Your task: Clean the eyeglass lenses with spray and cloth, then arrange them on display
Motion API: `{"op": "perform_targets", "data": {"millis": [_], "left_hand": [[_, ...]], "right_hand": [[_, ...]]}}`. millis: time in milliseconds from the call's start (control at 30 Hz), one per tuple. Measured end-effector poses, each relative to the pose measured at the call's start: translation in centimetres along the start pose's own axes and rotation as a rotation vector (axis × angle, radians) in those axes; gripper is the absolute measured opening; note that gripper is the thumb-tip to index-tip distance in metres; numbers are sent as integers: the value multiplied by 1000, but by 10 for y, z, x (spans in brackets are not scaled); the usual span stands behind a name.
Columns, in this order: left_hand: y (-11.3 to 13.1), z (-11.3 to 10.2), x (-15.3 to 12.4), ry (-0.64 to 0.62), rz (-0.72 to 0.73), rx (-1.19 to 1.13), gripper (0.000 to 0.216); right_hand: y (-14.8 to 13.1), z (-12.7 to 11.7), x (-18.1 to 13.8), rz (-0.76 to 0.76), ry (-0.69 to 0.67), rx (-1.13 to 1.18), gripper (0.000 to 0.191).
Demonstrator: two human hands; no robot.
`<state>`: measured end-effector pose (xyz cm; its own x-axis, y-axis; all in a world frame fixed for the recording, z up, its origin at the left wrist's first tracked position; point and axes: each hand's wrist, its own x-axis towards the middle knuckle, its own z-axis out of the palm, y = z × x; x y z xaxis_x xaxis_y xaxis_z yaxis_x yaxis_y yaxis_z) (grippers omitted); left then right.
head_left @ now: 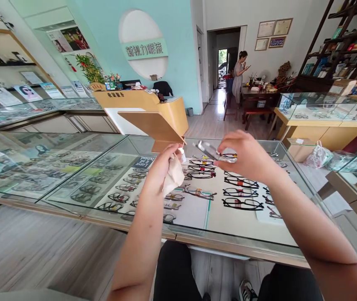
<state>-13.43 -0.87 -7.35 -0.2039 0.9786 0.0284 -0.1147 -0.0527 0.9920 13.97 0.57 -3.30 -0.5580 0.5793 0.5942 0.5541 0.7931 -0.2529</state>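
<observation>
My left hand (166, 165) is closed around a beige cleaning cloth (172, 177) that hangs below the fingers, and a small white bottle tip (182, 154) shows at its thumb. My right hand (244, 156) pinches a pair of glasses (211, 151) with clear lenses, held out to the left of it. Both hands hover above the glass display counter (112, 142). Inside the counter lie several dark-framed glasses (243, 203) in rows.
A wooden mirror stand (153, 125) sits on the counter just behind my hands. More glass cases run left and right. A person (238, 77) stands by a dark table (260, 94) near the back doorway. My knees (178, 267) are under the counter edge.
</observation>
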Motion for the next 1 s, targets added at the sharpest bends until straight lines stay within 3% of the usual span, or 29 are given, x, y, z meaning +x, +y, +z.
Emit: {"op": "perform_targets", "data": {"millis": [100,233,433,700,833,1000], "left_hand": [[-11,-29,-12,11,45,24,42],[-11,-49,-35,-22,17,172,39],[-20,-56,-60,-63,57,305,39],[-27,-70,-94,-75,25,273,31],[-33,-80,-109,-22,1,246,34],[-40,-92,-121,-32,-13,253,35]], "right_hand": [[-10,44,2,52,-279,-254,18],[-20,98,4,32,-539,-439,29],[-22,146,17,8,-698,-523,25],[-24,169,20,27,-787,-588,16],[-19,159,24,58,-785,-561,27],[-8,142,39,177,-758,-525,25]]}}
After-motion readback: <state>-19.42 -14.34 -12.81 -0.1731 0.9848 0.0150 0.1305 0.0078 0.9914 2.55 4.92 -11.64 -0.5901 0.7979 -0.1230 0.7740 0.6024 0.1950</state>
